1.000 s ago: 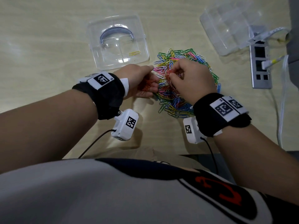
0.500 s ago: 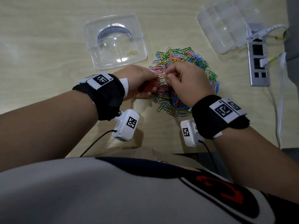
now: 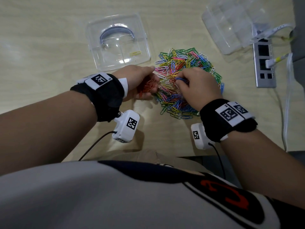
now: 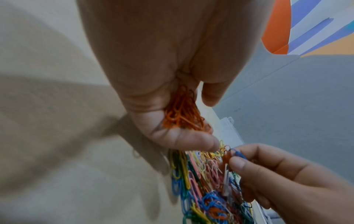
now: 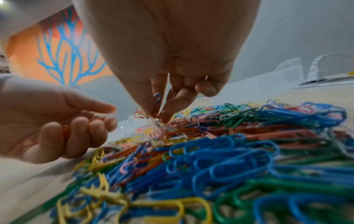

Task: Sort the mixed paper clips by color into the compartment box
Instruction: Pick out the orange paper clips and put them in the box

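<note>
Head view: mixed clips (image 3: 188, 83) heaped on desk (image 3: 49, 47) just right of box (image 3: 118, 42); one yellow clip (image 3: 135, 53) inside.

Left wrist view: left hand (image 4: 162, 91) cupped, fingers curled round orange clips (image 4: 182, 115).

Right wrist view: right hand (image 5: 168, 60) above heap, fingers pinching blue clip (image 5: 157, 98) and orange one. Light, springy, slick, prone to snagging neighbours; best pinched singly at a loop end.

Bare table (image 3: 41, 52) lies left of the compartment box (image 3: 118, 42) (power strip (image 3: 264, 63) crowds the right).
</note>
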The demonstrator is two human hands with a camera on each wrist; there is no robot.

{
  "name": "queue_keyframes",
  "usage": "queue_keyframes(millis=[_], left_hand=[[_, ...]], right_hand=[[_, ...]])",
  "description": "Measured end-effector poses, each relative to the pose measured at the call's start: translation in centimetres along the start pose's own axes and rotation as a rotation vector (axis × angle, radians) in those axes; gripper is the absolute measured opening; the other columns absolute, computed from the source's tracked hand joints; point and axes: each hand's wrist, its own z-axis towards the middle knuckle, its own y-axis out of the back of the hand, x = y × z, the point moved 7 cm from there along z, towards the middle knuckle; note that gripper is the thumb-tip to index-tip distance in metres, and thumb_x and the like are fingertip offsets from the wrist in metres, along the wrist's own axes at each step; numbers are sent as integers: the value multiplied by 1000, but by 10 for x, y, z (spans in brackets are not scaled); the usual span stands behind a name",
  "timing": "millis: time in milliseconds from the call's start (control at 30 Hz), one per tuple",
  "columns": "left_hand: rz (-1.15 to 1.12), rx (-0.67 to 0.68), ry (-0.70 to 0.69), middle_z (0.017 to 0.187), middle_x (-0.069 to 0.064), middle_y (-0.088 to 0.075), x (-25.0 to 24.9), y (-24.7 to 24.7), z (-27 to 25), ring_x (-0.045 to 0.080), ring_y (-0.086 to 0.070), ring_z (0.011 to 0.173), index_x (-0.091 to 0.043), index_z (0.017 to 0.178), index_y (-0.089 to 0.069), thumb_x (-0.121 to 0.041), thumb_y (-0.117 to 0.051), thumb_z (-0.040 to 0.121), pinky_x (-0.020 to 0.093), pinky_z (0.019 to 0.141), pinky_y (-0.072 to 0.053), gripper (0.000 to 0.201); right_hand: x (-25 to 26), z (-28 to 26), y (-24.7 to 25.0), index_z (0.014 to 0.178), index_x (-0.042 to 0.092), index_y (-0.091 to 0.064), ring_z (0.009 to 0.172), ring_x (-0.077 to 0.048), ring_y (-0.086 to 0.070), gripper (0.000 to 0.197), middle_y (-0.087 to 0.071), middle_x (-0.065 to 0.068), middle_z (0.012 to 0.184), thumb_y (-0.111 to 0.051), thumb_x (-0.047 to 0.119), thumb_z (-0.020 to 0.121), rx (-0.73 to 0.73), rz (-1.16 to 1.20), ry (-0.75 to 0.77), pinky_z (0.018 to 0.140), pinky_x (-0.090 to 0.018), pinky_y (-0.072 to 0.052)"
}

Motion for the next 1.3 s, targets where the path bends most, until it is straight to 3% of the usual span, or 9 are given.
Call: queue_keyframes(millis=[233, 300, 400, 500, 633, 767, 933, 1167, 1300], left_hand=[[6, 40, 15, 69, 3, -63, 3, -8, 2, 10, -62, 55, -13, 82, -61, -41, -37, 102, 20, 50, -52, 42], [8, 34, 9, 73, 4, -64, 3, -10, 2, 11, -63, 59, -13, 84, -61, -43, -40, 100, 21, 52, -52, 40], [-19, 9, -6, 71, 3, -64, 3, -12, 2, 13, -65, 60, -13, 87, -58, -43, -47, 98, 23, 52, -52, 34], [-9, 20, -29, 67, 2, -62, 1, -15, 1, 13, -63, 59, -15, 88, -58, -41, -50, 97, 22, 50, -50, 29], [18, 66, -87, 57, 1, -59, -1, -15, 0, 10, -56, 54, -12, 85, -59, -24, -50, 99, 20, 50, -48, 21], [16, 99, -94, 59, 2, -59, 0, -12, 1, 9, -55, 54, -12, 85, -58, -18, -49, 100, 19, 50, -49, 19], [30, 94, -93, 64, 1, -60, 0, -13, 1, 7, -57, 56, -13, 87, -62, -13, -46, 100, 19, 51, -49, 20], [12, 83, -22, 71, 0, -59, 2, -18, -1, 8, -56, 58, -16, 78, -56, -24, -49, 96, 18, 45, -41, 21], [6, 75, -84, 68, 2, -62, -2, -13, -1, 7, -55, 54, -14, 78, -61, -21, -59, 94, 16, 42, -40, 18]], right_hand=[[1, 0, 3, 92, 21, -70, 66, -5, -52, 10, -58, 13, 71, -62, 27, 92, -11, 287, -36, 65, -21, -39], [9, 0, 5, 91, 21, -72, 65, -3, -53, 11, -62, 10, 72, -64, 29, 91, -19, 338, -1, 65, -20, -42], [22, 0, 5, 93, 19, -76, 73, -15, -61, 19, -70, 0, 77, -65, 34, 89, -13, 348, 63, 71, -32, -49], [25, 1, 6, 97, 22, -78, 77, -15, -62, 19, -72, 1, 79, -63, 32, 90, -22, 322, 94, 74, -33, -49], [14, 3, 13, 98, 19, -78, 79, -17, -64, 19, -73, -2, 82, -64, 29, 90, -101, 324, 38, 76, -32, -49], [-2, 6, 19, 86, 11, -76, 73, -22, -63, 21, -69, -6, 74, -63, 26, 91, -153, 320, -38, 73, -37, -49], [0, 5, 16, 80, 10, -75, 60, -15, -60, 21, -64, 2, 59, -64, 26, 90, -113, 445, -43, 69, -35, -51], [32, 2, 5, 90, 11, -75, 66, -6, -69, 15, -72, 4, 75, -61, 17, 91, 45, 594, 87, 75, -23, -52], [15, 2, 10, 88, 14, -73, 60, -10, -66, 14, -71, 2, 77, -60, 19, 91, -60, 628, 26, 68, -27, -55]])
